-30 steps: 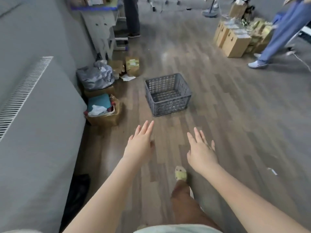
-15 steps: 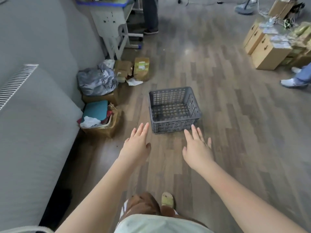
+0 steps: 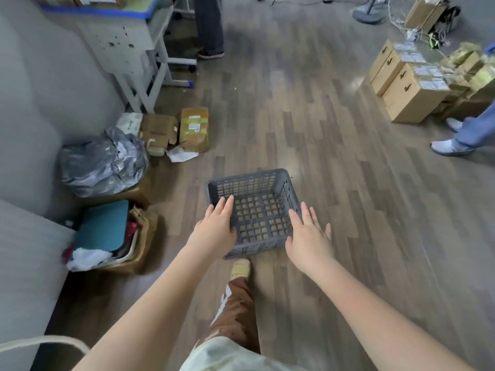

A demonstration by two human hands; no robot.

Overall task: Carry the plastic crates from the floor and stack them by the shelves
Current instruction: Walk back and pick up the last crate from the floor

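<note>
one grey crate (image 3: 263, 188) sits on the wood floor (image 3: 334, 183), centre of view, upright, empty, mesh walls and grid bottom visible. both arms reach out toward it. left hand (image 3: 215, 230) is over the crate's left wall, fingers straight and loosely together, palm down, thumb toward the inside. right hand (image 3: 308, 236) is at the right wall, fingers spread flat, thumb out to the right. neither hand is curled round the rim; cannot tell if either touches the plastic. near edge of the crate is just beyond a yellow slipper (image 3: 240, 269) on the person's forward foot. left of the crate: a silver bag (image 3: 103, 164) on a box, and nearer, a basket with a teal pad (image 3: 103, 227). far right: stacked cardboard boxes (image 3: 407, 95); another person's white shoe (image 3: 446, 147) near them. far left: white desk (image 3: 128, 46).
</note>
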